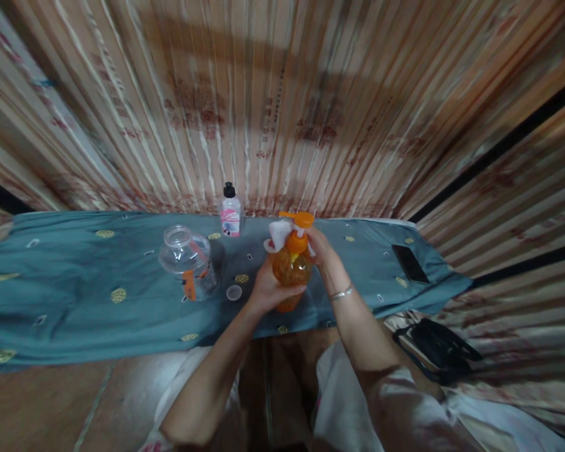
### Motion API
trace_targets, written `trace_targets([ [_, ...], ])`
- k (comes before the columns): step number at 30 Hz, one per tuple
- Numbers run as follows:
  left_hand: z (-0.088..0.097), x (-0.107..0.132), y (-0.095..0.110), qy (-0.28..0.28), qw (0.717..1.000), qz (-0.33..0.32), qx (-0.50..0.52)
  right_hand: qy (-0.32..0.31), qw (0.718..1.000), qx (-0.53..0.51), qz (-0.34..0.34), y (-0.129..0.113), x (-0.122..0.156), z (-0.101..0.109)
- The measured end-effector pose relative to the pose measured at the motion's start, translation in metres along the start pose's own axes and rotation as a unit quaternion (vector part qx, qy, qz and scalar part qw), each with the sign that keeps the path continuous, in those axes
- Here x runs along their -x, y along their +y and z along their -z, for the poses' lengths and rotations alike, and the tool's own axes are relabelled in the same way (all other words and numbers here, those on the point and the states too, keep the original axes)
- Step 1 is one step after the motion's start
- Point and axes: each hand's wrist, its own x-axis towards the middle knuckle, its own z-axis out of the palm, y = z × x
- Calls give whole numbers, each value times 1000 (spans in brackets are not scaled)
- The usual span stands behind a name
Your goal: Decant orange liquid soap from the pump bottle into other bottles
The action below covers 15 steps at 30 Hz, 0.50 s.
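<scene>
My left hand (269,285) is closed round the side of an orange pump bottle (292,267), which stands upright over the front part of the table. At the bottle's neck, my right hand (318,245) is closed behind the orange pump head (303,220), its fingertips mostly hidden. A crumpled white cloth or tissue (279,233) shows on the left of the neck, and a bit of white also shows by my right fingers. A clear plastic jar (188,260) without a lid stands to the left. Between jar and bottle lies a small round translucent cap (234,292).
A clear bottle with a black cap and pink label (230,213) stands at the back edge. A dark phone (410,263) lies at the right on the teal tablecloth (136,326). A patterned curtain (245,113) hangs behind, and a black bag (435,348) sits below right.
</scene>
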Motion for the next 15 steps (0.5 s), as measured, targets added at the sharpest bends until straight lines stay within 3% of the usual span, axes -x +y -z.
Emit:
trace_targets([
  [8,18,-16,8,99,995,-12,-26,96,993,3,64,30,64,-14],
  [11,33,-20,15,121,992,0,-22,145,988,5,50,39,83,6],
  [15,49,-21,21,162,984,-13,-72,217,975,14,48,43,100,53],
])
